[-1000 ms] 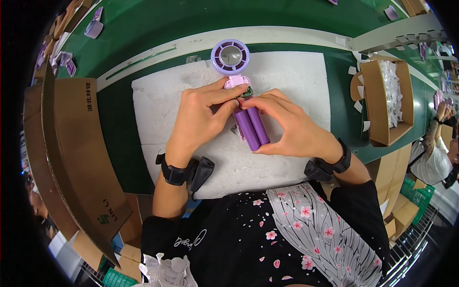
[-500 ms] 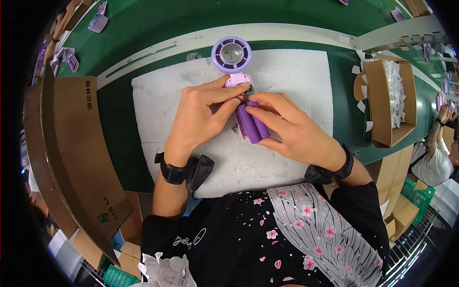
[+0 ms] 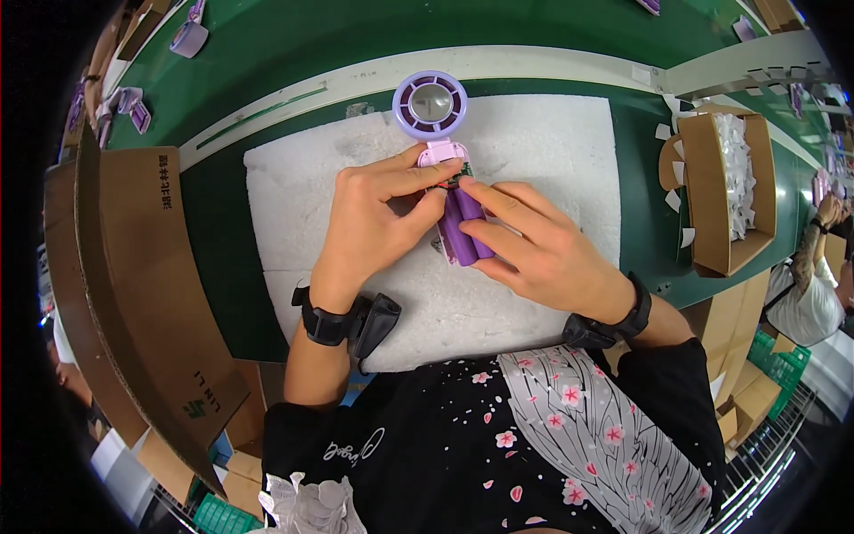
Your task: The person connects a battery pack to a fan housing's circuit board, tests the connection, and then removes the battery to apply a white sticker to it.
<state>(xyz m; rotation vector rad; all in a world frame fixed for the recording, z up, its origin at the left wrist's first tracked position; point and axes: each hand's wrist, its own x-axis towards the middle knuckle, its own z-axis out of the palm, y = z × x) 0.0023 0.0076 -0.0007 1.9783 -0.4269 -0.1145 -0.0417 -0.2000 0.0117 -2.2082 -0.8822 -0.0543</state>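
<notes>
A handheld fan (image 3: 431, 104) with a round lavender head lies on a white foam sheet (image 3: 302, 196), its pink handle (image 3: 438, 153) opened up. Inside the handle a small green circuit board (image 3: 467, 168) shows, with red wire beside it. A pair of purple battery cells (image 3: 456, 233) lies along the lower handle. My left hand (image 3: 366, 214) is closed on the handle near the board, index finger and thumb at the wires. My right hand (image 3: 544, 242) grips the cells from the right, its index fingertip by the board. The fingers hide part of the wiring.
A large cardboard box (image 3: 142, 267) stands at the left. On the right, an open carton (image 3: 707, 196) holds white pieces. A pale rail (image 3: 534, 59) runs behind the foam, with more fan parts (image 3: 189, 39) beyond. Another person (image 3: 814, 294) is at far right.
The battery cells have shifted left and sit more squarely along the handle. My right hand has moved with them, its index finger now closer to the circuit board. My left hand stays nearly in place.
</notes>
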